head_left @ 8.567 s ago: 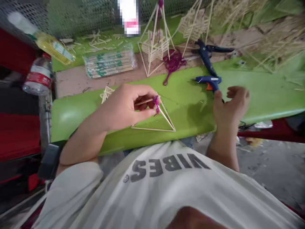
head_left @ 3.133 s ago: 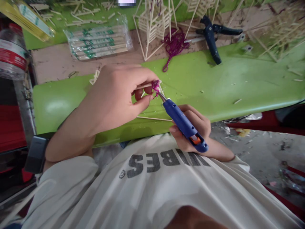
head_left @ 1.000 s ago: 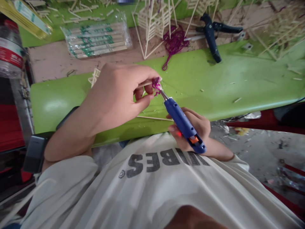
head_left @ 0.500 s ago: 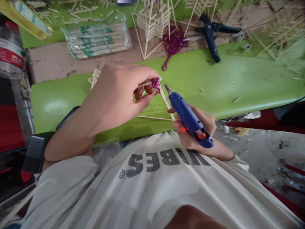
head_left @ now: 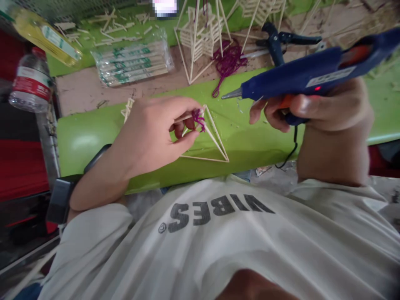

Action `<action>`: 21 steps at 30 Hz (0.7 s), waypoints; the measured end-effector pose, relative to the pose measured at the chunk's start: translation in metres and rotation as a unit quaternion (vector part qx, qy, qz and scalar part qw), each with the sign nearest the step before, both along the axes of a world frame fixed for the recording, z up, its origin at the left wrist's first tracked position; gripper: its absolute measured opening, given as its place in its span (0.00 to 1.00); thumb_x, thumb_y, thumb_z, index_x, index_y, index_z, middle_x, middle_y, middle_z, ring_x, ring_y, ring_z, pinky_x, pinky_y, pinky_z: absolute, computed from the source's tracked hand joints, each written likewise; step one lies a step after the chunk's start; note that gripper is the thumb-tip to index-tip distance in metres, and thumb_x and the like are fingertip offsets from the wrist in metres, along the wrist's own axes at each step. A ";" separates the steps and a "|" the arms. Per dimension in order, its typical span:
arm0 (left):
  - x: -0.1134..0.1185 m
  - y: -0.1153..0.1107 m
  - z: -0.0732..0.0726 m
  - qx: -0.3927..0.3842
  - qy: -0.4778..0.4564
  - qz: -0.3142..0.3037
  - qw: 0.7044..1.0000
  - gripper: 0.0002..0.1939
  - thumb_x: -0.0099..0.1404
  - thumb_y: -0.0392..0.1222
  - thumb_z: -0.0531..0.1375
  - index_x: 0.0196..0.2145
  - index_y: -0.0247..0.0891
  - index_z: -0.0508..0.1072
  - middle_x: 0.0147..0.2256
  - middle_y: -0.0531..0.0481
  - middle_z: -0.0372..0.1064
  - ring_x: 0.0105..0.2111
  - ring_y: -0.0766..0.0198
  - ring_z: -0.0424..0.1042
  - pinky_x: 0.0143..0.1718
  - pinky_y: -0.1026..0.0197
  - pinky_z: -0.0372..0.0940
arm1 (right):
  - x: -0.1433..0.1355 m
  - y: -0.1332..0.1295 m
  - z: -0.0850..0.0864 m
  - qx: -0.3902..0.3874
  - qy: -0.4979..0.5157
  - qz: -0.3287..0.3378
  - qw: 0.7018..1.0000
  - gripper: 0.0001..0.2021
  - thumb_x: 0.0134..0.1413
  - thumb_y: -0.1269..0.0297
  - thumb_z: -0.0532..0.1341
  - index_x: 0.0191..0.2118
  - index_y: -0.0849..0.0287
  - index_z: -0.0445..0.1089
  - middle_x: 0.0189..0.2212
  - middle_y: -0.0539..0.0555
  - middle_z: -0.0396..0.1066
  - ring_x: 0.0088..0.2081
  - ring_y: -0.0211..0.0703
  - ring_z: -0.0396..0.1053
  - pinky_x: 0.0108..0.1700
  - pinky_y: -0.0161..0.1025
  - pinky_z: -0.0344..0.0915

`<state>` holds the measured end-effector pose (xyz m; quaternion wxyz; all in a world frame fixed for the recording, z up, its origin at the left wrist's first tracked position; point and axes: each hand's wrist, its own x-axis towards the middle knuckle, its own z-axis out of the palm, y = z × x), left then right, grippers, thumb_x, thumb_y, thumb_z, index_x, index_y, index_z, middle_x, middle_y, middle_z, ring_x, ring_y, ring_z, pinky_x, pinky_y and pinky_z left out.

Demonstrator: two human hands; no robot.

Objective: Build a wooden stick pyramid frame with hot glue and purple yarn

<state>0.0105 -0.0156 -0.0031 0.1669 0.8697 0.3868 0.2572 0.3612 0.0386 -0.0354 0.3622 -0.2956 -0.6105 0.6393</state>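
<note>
My left hand [head_left: 159,129] is closed at a corner of a small frame of thin wooden sticks [head_left: 218,140], where a bit of purple yarn [head_left: 198,118] is wound around the joint. Part of the frame is hidden behind the fingers, and its lower corner points toward my shirt. Off to the right, my right hand [head_left: 331,106] is wrapped around the handle of a blue glue gun [head_left: 293,73] with a red light lit. The gun's metal nozzle points left, apart from the frame, and a thin wisp of glue seems to hang below it.
Behind lie a plastic-wrapped pack of chopsticks [head_left: 134,60], a purple yarn tangle [head_left: 229,60], a dark cutter [head_left: 275,43] and larger stick structures [head_left: 200,35]. Two bottles, one with yellow liquid [head_left: 46,37] and one with a red label [head_left: 32,81], stand left. A black cord [head_left: 290,152] hangs at right.
My right hand has lifted the glue gun up and to the right, away from the frame, turning its nozzle leftward. My left hand keeps its grip in nearly the same place.
</note>
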 end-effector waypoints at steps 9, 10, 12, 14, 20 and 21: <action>0.001 -0.005 0.004 -0.028 0.032 0.038 0.998 0.16 0.73 0.36 0.71 0.57 0.46 0.81 0.38 0.56 0.83 0.31 0.70 0.77 0.40 0.63 0.74 | -0.015 0.003 -0.046 0.010 0.148 0.137 0.979 0.15 0.79 0.58 0.67 0.55 0.66 0.84 0.47 0.60 0.88 0.25 0.28 0.74 0.25 0.27 0.72; 0.001 -0.005 0.005 -0.029 0.039 0.036 0.998 0.17 0.73 0.37 0.71 0.57 0.46 0.81 0.39 0.56 0.83 0.31 0.70 0.77 0.40 0.63 0.74 | -0.017 0.002 -0.050 0.011 0.159 0.144 0.977 0.15 0.80 0.59 0.66 0.56 0.66 0.83 0.48 0.61 0.87 0.26 0.28 0.74 0.25 0.27 0.72; 0.001 -0.006 0.005 -0.023 0.044 0.031 0.998 0.17 0.73 0.37 0.71 0.58 0.45 0.81 0.40 0.56 0.83 0.31 0.70 0.77 0.41 0.63 0.74 | -0.020 0.001 -0.055 0.003 0.165 0.161 0.973 0.17 0.82 0.58 0.62 0.57 0.67 0.82 0.49 0.62 0.87 0.27 0.28 0.74 0.26 0.27 0.73; 0.001 -0.007 0.006 -0.018 0.055 0.037 0.998 0.17 0.74 0.38 0.71 0.59 0.45 0.81 0.42 0.54 0.84 0.32 0.71 0.77 0.42 0.63 0.74 | -0.022 0.001 -0.056 -0.012 0.164 0.178 0.970 0.18 0.84 0.56 0.61 0.57 0.66 0.80 0.51 0.63 0.86 0.27 0.27 0.74 0.26 0.26 0.72; 0.000 -0.006 0.008 -0.027 0.081 0.036 0.996 0.18 0.76 0.39 0.70 0.61 0.47 0.80 0.44 0.54 0.84 0.33 0.69 0.80 0.41 0.65 0.77 | -0.027 0.000 -0.054 -0.032 0.163 0.193 0.967 0.16 0.84 0.55 0.59 0.51 0.62 0.79 0.54 0.62 0.84 0.26 0.26 0.72 0.26 0.26 0.71; 0.000 -0.006 0.008 -0.024 0.079 0.036 0.996 0.18 0.76 0.39 0.70 0.61 0.46 0.80 0.45 0.54 0.85 0.33 0.70 0.80 0.40 0.66 0.77 | -0.028 0.000 -0.055 -0.032 0.165 0.195 0.966 0.17 0.84 0.55 0.59 0.51 0.63 0.79 0.54 0.63 0.84 0.26 0.26 0.72 0.26 0.26 0.71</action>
